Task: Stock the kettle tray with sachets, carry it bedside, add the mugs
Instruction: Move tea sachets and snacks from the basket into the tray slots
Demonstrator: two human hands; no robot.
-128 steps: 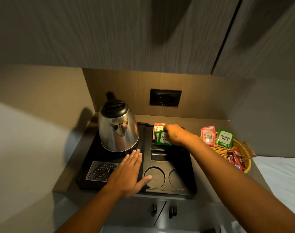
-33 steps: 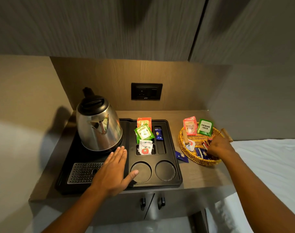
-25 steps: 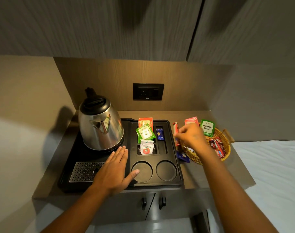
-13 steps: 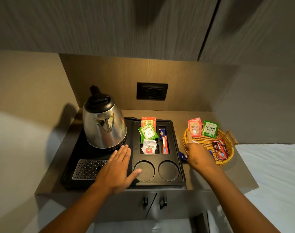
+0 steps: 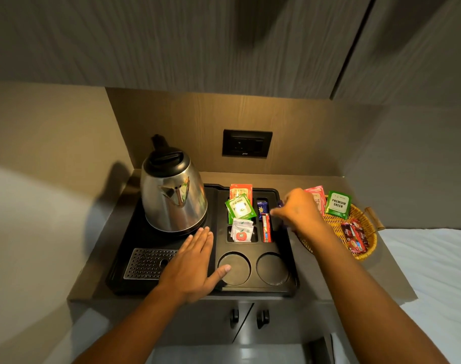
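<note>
Since half a second ago, right hand (image 5: 299, 210) has come off the counter beside the wicker basket (image 5: 337, 227) and up over the right edge of the black tray (image 5: 250, 291). Left hand (image 5: 195, 261) unchanged.

Head view:
- Right hand: fingers curled together, tips near the narrow right slot; a dark blue sachet (image 5: 281, 204) shows at the knuckles, apparently pinched. Exact grip hidden by the back of the hand.
- Left hand: flat on the tray, palm down, four fingers pressed side by side, thumb splayed onto the rim of the left round mug recess (image 5: 234, 269). Holds nothing.
- Tray sits on the wooden counter (image 5: 329, 279). Steel kettle (image 5: 174, 195) upright at its back left, drip grille (image 5: 148, 264) in front.
- Sachet compartments: orange sachet (image 5: 241, 191) at back, green sachet (image 5: 240, 207) tilted over it, white sachet (image 5: 241, 231) in the compartment below. Narrow slot: blue sachet (image 5: 262, 206), red stick (image 5: 266, 228).
- Both mug recesses bare.
- Basket just right of tray: pink sachet (image 5: 317, 200), green "Premium Green" packet (image 5: 338, 204), red packets (image 5: 354, 236).
</note>
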